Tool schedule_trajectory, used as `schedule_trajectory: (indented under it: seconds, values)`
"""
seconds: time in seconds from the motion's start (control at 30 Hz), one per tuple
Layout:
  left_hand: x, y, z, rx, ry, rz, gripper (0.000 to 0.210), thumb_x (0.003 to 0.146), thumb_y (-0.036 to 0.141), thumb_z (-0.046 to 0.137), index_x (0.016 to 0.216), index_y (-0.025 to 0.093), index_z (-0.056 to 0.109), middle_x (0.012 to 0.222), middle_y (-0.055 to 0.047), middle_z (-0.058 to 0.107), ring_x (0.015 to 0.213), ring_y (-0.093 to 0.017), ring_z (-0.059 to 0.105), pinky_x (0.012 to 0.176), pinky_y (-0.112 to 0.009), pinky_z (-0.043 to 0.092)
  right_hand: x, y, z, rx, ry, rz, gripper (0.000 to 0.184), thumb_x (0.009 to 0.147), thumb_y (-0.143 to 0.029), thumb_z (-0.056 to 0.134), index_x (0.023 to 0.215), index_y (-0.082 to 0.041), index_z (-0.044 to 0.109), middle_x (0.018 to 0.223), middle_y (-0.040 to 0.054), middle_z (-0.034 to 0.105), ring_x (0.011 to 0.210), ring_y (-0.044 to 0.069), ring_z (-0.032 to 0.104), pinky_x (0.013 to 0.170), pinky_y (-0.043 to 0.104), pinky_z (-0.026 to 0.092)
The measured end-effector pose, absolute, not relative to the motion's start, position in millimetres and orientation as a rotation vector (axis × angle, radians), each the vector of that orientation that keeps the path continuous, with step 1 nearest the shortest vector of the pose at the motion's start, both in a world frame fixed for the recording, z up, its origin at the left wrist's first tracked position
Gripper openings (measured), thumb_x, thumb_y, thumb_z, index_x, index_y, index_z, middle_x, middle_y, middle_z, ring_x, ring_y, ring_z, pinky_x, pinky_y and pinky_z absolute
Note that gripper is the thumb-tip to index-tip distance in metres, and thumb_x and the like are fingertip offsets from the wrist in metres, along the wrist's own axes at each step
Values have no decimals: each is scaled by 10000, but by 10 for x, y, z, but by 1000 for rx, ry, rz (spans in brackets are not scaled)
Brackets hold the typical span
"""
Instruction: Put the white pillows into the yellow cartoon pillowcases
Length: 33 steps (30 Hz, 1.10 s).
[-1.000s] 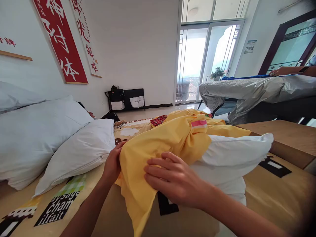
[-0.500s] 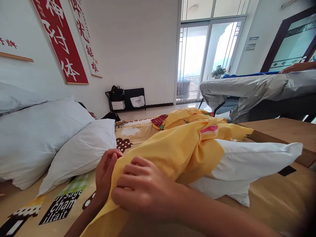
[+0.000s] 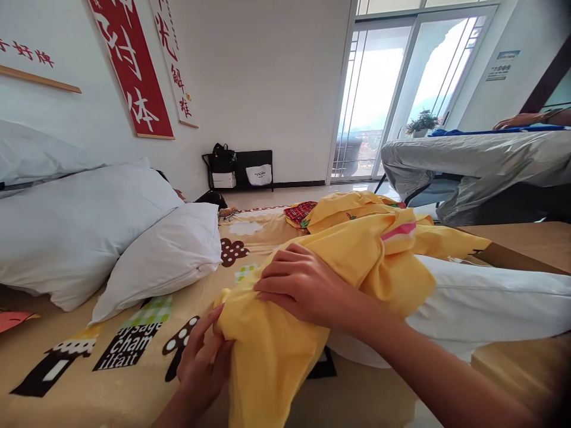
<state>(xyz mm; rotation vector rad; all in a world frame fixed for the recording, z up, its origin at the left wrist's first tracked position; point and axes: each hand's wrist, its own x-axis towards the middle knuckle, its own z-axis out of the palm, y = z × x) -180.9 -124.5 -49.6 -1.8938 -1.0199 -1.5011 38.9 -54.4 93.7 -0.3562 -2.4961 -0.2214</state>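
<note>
A yellow pillowcase with a pink stripe lies bunched across the middle. It spreads towards the far side and hangs down at the front. My left hand pinches its left edge between thumb and fingers. My right hand is closed over the top of the same cloth, its fingers bent and pressing a fold; the thumb is hidden. From beneath the yellow cloth a white pillow sticks out to the right, under my right forearm. I cannot tell how much of it lies inside the cloth.
White pillows are piled at the left on a patterned beige sheet. A cardboard box stands at the right. Behind it, another person's hand rests on a table with a silver cover. A black rack with bags stands by the wall.
My right hand has moved up and right along the yellow cloth. My left hand is lower, now pinching the cloth's edge. The cloth's front part has shifted right. The view has turned slightly left.
</note>
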Motion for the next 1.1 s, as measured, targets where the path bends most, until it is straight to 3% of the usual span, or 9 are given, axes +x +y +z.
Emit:
schedule_trajectory:
  seconds: [0.1,0.23,0.37,0.43,0.57,0.73,0.87,0.97,1.1]
  values:
    - [-1885,-1280,-388,-1981,-1079,-1571,204,818,-7,531,755,187,534,1190,-71,624,1151,-201,608,886,-332,551,396,-542,968,-404,-2502,-207,314,982,-296,480,785,-180,696,794,30,701,811,154,573,780,309,349]
    - [-2040,-1301,-237,-1965,-1279,-1685,306,906,111,464,613,186,509,955,-50,687,967,-174,680,814,-301,550,418,-565,1037,-428,-2587,-146,253,959,-257,509,810,-171,694,801,33,684,802,151,559,780,296,352]
    - [-2147,-1087,-92,-1738,-1452,-2011,168,884,325,576,766,210,545,773,-17,686,695,-152,658,628,-258,511,403,-591,1095,-455,-2639,-48,157,911,-220,578,823,-173,700,792,29,662,775,143,552,756,291,360]
    - [-2140,-903,17,-1747,-1498,-2240,228,838,418,630,839,219,519,668,25,616,547,-122,567,531,-238,452,382,-587,1131,-428,-2662,22,170,900,-166,574,785,-172,699,744,17,646,734,130,545,725,275,357]
    - [-1974,-517,314,-2325,-1568,-2606,331,805,510,628,857,238,445,556,82,486,437,-83,423,442,-194,335,340,-538,1216,-236,-2733,295,155,873,-122,593,773,-174,700,736,-8,649,697,101,545,704,242,368]
    - [-1734,-227,483,-3196,-1746,-1925,293,736,441,689,799,209,522,654,29,560,559,-115,495,501,-214,395,357,-396,1192,-567,-2621,218,164,906,-157,548,836,-160,697,821,29,680,745,123,556,680,242,349]
    - [-1760,-420,108,-2275,-1736,-2182,185,804,352,620,885,194,567,816,-9,571,773,-157,556,694,-271,476,455,-212,1093,-955,-2458,20,224,923,-220,522,760,-168,668,774,41,680,711,145,549,643,255,305]
    - [-1817,-799,-324,-1717,-1282,-2185,147,830,248,594,963,206,547,897,-25,538,868,-167,550,797,-306,478,483,-86,1075,-1074,-2318,19,215,929,-238,512,805,-181,679,820,44,699,748,159,572,642,258,297]
    - [-1669,-1071,-513,-1876,-1029,-1664,645,665,275,787,1218,227,458,1128,-86,498,1032,-240,545,872,-396,500,371,7,1083,-1115,-2271,36,216,934,-256,495,826,-190,670,849,45,701,788,173,584,639,264,289]
